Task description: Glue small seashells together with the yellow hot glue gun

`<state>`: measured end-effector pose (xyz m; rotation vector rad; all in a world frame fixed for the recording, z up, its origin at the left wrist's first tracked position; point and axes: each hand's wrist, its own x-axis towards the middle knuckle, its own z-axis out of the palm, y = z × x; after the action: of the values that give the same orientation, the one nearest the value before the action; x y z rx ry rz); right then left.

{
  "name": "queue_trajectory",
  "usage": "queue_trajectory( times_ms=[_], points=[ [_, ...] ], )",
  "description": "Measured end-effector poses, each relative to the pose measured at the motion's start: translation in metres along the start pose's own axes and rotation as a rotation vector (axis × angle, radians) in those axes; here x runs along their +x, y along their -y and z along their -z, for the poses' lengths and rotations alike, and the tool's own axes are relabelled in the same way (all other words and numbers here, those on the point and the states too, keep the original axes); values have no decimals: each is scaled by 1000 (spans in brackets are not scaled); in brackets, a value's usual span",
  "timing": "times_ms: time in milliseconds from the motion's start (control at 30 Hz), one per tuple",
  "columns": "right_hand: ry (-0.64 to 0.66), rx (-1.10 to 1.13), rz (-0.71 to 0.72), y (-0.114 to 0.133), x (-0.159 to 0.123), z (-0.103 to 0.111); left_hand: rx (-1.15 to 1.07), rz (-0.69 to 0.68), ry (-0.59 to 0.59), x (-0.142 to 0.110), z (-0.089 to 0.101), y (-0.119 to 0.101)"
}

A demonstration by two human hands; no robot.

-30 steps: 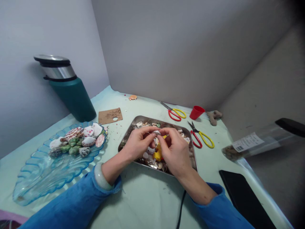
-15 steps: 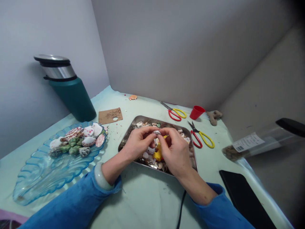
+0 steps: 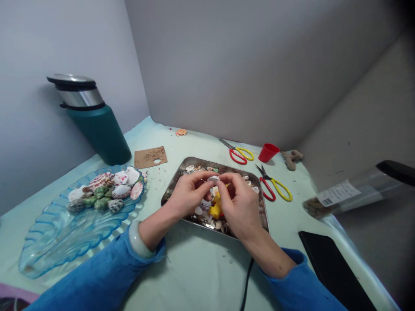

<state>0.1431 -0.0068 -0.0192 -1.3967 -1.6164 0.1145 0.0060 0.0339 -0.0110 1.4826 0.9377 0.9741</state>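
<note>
Fingers of the left hand [image 3: 184, 195] and right hand [image 3: 241, 203] curled, pinching inward against the thumbs; the blue glass dish [image 3: 76, 235] lay at nine o'clock from the metal tray [image 3: 204, 229]; the left forearm [image 3: 155, 226] and right forearm [image 3: 272, 254] slanted up from seven and five o'clock; close two-handed handling seemed underway; any turn called for light, matched pressure; over the tray, the fingertips held a small pale piece [image 3: 214, 178], probably shell.
</note>
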Motion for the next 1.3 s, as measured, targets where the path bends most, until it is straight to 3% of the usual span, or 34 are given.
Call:
queue_trajectory(
  times_ms=[800,1300],
  points=[
    [89,229,-225,-1,4,2,94,-51,26,-2,1,-4],
    [139,231,-256,-2,4,1,85,-46,-22,-2,0,-4]
  ],
)
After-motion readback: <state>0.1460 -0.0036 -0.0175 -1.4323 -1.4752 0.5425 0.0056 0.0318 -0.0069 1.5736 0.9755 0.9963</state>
